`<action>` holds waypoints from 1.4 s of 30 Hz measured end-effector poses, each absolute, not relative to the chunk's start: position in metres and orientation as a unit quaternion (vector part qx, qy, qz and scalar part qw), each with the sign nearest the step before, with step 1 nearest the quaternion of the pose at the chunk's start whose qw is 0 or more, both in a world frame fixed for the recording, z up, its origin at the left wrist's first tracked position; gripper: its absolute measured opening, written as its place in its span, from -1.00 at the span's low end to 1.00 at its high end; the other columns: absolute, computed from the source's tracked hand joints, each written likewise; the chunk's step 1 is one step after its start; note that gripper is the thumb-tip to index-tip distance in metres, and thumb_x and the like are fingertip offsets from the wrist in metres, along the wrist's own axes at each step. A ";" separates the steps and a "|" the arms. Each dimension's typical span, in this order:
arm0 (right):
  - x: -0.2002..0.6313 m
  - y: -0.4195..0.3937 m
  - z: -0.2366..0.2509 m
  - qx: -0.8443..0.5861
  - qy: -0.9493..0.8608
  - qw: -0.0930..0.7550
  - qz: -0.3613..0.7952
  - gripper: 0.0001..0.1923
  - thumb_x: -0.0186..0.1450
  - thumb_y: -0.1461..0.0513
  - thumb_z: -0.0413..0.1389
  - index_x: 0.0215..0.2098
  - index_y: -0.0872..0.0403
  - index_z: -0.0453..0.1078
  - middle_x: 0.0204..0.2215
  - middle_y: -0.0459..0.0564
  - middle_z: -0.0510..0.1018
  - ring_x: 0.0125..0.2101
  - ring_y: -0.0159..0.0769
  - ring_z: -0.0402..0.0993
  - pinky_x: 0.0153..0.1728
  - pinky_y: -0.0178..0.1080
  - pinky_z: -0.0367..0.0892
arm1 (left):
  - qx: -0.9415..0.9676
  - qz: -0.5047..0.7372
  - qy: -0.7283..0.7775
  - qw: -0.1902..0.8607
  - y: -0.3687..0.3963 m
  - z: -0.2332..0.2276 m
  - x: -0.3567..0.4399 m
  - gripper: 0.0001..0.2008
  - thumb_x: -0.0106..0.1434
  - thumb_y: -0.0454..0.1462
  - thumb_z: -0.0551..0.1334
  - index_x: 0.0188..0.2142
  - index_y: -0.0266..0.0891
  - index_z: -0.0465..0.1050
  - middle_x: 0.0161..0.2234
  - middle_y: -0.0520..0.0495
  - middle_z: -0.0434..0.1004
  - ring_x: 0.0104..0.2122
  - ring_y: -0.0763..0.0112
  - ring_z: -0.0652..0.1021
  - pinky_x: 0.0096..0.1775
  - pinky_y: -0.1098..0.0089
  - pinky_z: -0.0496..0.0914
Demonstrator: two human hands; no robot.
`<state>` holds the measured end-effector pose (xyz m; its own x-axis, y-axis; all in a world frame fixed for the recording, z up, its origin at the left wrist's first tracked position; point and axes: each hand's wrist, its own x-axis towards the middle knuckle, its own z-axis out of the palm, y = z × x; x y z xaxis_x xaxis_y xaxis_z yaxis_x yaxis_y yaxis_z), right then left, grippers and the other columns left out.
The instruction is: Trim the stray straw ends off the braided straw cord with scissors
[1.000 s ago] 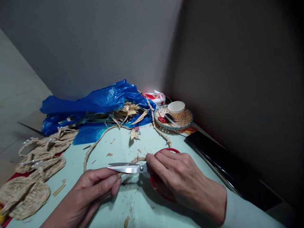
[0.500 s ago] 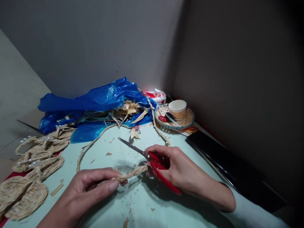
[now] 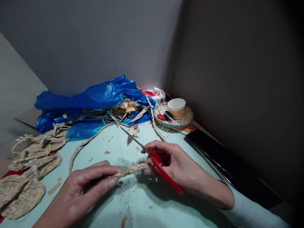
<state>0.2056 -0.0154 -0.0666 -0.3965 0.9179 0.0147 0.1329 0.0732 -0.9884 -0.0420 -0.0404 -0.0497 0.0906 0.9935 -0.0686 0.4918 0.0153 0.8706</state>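
Observation:
Between my hands runs a braided straw cord (image 3: 133, 169), raised a little over the pale green tabletop. My left hand (image 3: 95, 182) pinches it between thumb and fingers. Red-handled scissors (image 3: 163, 172) rest in my right hand (image 3: 177, 161), their dark blades pointing away to the upper left and looking closed. Fingers of that same hand also meet the cord's right end below the blades; their exact hold is partly hidden. A longer stretch of braid (image 3: 82, 145) curves from beside my left hand back toward the blue plastic bag (image 3: 95, 95).
Woven straw sandals with pearl beads (image 3: 26, 190) lie at the left. Dry straw strips (image 3: 128, 107) spill from the bag. Behind my right hand are a woven tray (image 3: 187, 122) with a paper cup (image 3: 177, 107), and a black flat object (image 3: 220, 164). Straw scraps dot the table.
The scissors' blades have swung upward slightly, and their handles appear closer together. My left hand still holds the cord. The whole view has shifted a little.

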 end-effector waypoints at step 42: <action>0.215 -0.006 -0.063 -0.552 -0.706 0.313 0.315 -0.85 0.28 0.19 0.18 -0.27 0.09 0.54 -0.53 -0.04 0.58 -0.52 -0.29 0.41 -0.50 -0.32 0.27 | 0.370 0.306 0.497 0.723 -0.045 -0.047 -0.042 -0.70 0.02 -0.15 0.54 -0.23 -0.18 0.74 -0.45 -0.08 0.70 -0.58 0.53 0.38 -0.45 0.54 0.34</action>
